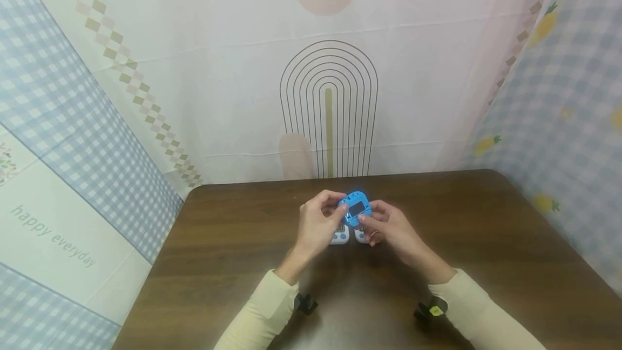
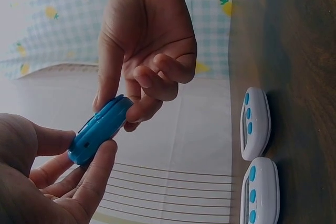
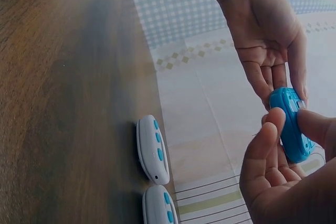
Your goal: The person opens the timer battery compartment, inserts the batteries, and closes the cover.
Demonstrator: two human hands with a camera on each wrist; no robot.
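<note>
The blue device (image 1: 356, 207) is held in the air above the table (image 1: 233, 242), between both hands and clear of the wood. In the head view its dark screen faces upward toward the camera.

The left hand (image 1: 318, 224) pinches one end of the device: the thumb and the curled fingers (image 2: 100, 161) are closed on its edge, as the left wrist view shows. The right hand (image 1: 389, 227) pinches the opposite end between thumb and fingertips (image 3: 268, 129); the remaining fingers are curled loosely below it. Neither hand is spread open, and each has hold of the device only.

Two white devices with blue buttons lie on the table directly below the hands, side by side and almost touching: one white unit (image 3: 153, 149) and a second white unit (image 3: 159, 207).

For the step in hand, judged to be handling or inspection of the blue device:

- The pinch is best kept on the rim, so that the screen is not covered or smeared
- One hand should be kept firm while the other is repositioned, since a drop would land on the white units below
- The device should be kept level with the screen toward the eyes
- The buttons are not clearly visible here; their position cannot be told
</note>
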